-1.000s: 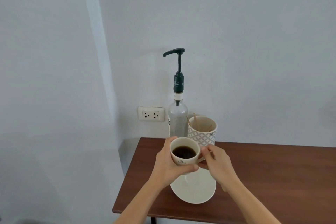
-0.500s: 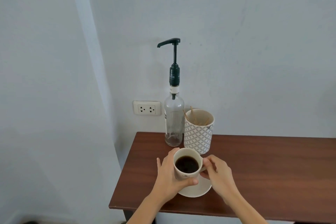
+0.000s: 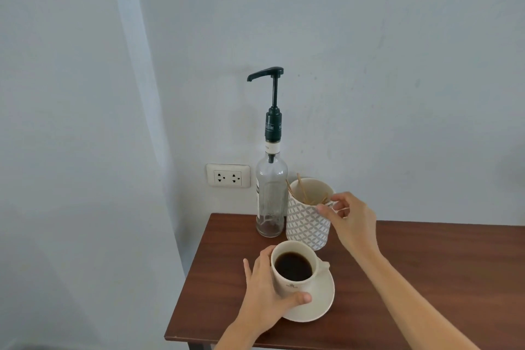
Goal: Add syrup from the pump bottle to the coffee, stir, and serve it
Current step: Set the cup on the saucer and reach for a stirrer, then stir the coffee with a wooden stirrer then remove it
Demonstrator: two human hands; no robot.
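A cream cup (image 3: 295,283) full of black coffee stands on a cream saucer (image 3: 321,307) near the table's front left corner. My left hand (image 3: 267,295) is wrapped around the cup's left side. Behind it stands a clear glass pump bottle (image 3: 271,196) with a dark green pump head, spout pointing left. To the bottle's right is a white patterned holder (image 3: 306,221) with several thin wooden stir sticks (image 3: 302,190). My right hand (image 3: 349,219) hovers at the holder's right rim, fingers pinched together; I cannot tell whether they hold a stick.
The brown wooden table (image 3: 412,278) stands against a pale wall, its left edge and front edge close to the cup. A white double wall socket (image 3: 228,175) sits left of the bottle.
The cup came down from the air and now rests on the saucer. My right hand let go of the cup's handle and moved up to the stick holder. My left hand stays on the cup.
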